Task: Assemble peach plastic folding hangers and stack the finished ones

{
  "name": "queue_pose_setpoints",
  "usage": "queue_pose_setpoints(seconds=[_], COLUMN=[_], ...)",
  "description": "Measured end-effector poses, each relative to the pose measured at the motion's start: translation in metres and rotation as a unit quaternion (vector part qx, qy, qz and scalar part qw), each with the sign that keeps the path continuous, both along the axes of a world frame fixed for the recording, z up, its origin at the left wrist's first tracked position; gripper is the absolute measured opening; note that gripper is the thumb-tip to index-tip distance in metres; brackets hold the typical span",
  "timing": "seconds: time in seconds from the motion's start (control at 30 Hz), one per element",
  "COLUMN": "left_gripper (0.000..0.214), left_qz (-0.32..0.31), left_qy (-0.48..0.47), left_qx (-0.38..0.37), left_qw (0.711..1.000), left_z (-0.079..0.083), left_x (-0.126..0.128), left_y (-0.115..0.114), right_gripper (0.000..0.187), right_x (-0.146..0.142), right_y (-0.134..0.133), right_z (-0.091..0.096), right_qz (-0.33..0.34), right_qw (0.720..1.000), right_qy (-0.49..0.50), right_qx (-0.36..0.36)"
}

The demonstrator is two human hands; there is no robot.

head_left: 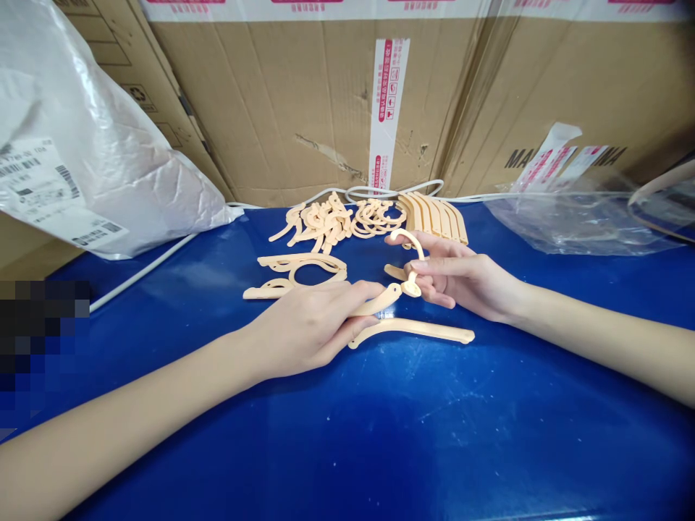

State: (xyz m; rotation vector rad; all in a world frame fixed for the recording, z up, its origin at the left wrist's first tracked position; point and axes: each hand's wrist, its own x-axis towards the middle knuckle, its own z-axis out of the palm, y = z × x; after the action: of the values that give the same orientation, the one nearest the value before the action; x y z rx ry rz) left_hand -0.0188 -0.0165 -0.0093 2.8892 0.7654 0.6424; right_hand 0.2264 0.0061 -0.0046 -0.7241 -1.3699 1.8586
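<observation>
My left hand (312, 325) lies on the blue table (380, 434), its fingers closed round a long, curved cream plastic arm piece (380, 300). My right hand (461, 278) pinches a small cream hook (411, 253) and holds its lower end against the tip of that arm. A second long arm piece (418, 331) lies flat just below both hands. Loose ring-shaped parts (304, 269) lie behind my left hand.
At the back of the table are a heap of small cream hooks (320, 221), a pile of rings (374, 215) and a row of stacked arm pieces (434, 215). Cardboard boxes (304, 94) stand behind. A white bag (81, 159) lies at left, clear plastic (575, 221) at right.
</observation>
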Motion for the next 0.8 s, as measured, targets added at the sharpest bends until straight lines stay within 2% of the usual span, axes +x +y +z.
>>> queue_pose_setpoints(seconds=[0.23, 0.43, 0.63, 0.8], left_gripper=[0.025, 0.023, 0.024, 0.022], left_qz=[0.011, 0.001, -0.004, 0.002], left_qy=[0.01, 0.003, -0.016, -0.016], left_qx=[-0.003, 0.006, 0.033, 0.063], left_qw=[1.0, 1.0, 0.999, 0.998], left_z=[-0.0018, -0.0011, -0.0013, 0.0008], left_x=[0.0001, 0.0007, 0.0009, 0.0019], left_y=[0.001, 0.0008, 0.0003, 0.0], right_gripper=[0.044, 0.051, 0.043, 0.038], right_x=[-0.0012, -0.0036, -0.0057, -0.0063], right_y=[-0.001, -0.0019, -0.0032, -0.0043], right_z=[0.0027, 0.0034, 0.0003, 0.0006], right_qz=[-0.008, 0.0, -0.005, -0.015], right_qw=[1.0, 1.0, 0.998, 0.998], right_qy=[0.005, -0.019, -0.052, -0.053], right_qx=[-0.012, 0.005, 0.042, 0.044])
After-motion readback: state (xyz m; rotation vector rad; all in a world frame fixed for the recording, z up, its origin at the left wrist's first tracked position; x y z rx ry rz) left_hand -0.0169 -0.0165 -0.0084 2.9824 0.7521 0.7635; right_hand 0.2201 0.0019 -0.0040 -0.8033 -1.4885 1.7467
